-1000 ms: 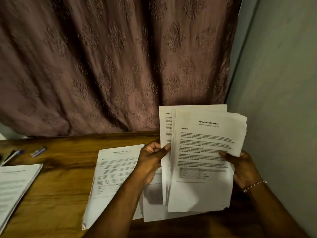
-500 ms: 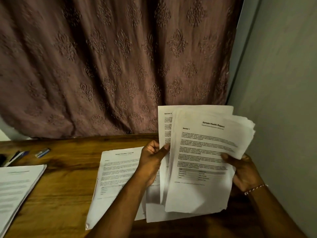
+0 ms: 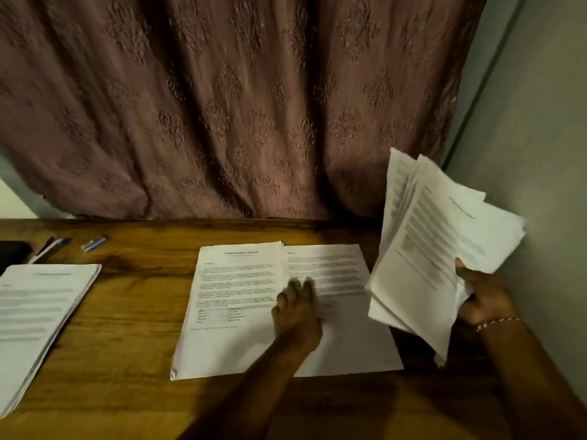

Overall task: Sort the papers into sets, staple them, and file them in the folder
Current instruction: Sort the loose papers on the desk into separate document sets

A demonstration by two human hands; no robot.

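Note:
My right hand [image 3: 482,296] grips a thick fanned stack of printed papers [image 3: 422,258], tilted up at the right above the table. My left hand [image 3: 297,309] lies with straight fingers on two sheets flat on the wooden table [image 3: 127,344]: a transcript sheet [image 3: 228,300] on the left and a plain text sheet [image 3: 343,312] beside it on the right. The hand rests where the two sheets overlap. Another set of papers [image 3: 38,319] lies at the table's left edge.
A small stapler [image 3: 93,243] and pens [image 3: 50,247] lie at the back left, next to a dark object [image 3: 12,254] at the frame edge. A patterned brown curtain [image 3: 238,106] hangs behind the table. A grey wall [image 3: 540,154] stands close on the right.
My left hand has let go of the held stack and dropped onto the sheets on the table. My right hand has swung the stack to the right and tilted it. The view has shifted.

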